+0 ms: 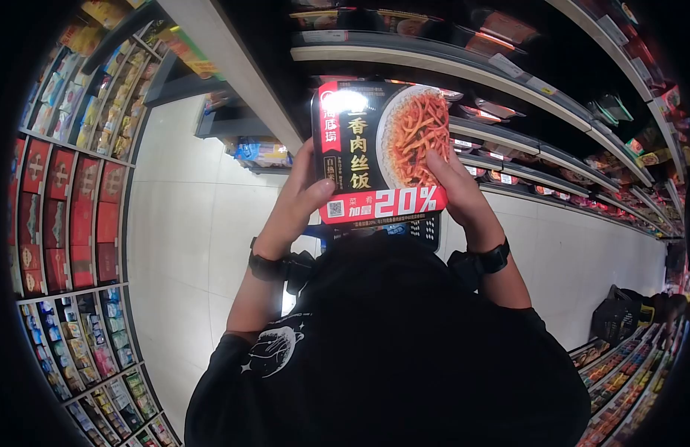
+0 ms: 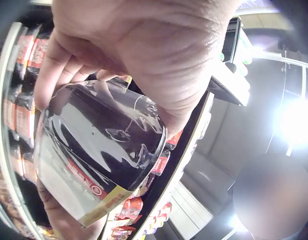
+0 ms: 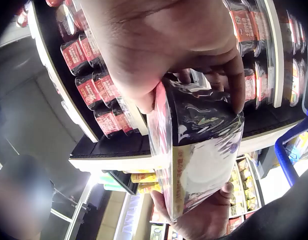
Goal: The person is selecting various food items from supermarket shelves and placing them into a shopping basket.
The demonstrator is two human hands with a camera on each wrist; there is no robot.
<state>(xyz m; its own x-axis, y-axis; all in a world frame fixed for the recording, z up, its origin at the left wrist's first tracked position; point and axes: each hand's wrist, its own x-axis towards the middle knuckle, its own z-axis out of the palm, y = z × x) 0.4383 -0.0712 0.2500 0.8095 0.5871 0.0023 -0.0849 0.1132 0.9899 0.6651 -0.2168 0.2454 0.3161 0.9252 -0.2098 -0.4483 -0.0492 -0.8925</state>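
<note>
A boxed instant rice meal (image 1: 382, 156) in clear wrap is held up before the chest, its printed front with the picture of a noodle-like dish facing the head camera. My left hand (image 1: 294, 205) grips its left side, thumb on the front near the lower corner. On the opposite side my right hand (image 1: 464, 195) holds the edge, thumb over the dish picture. The left wrist view shows the box's dark, glossy wrapped side (image 2: 104, 130) under the palm, fingers bent behind it. In the right wrist view, a pale label panel (image 3: 206, 162) shows between both hands.
Shelves (image 1: 449, 63) of packaged food rise right in front of the box. More shelving with red gift boxes (image 1: 58, 216) stands at left across a pale tiled floor (image 1: 173, 246). A dark basket (image 1: 427, 232) sits below the box. Farther right, a dark bag-like object (image 1: 615, 319) is visible.
</note>
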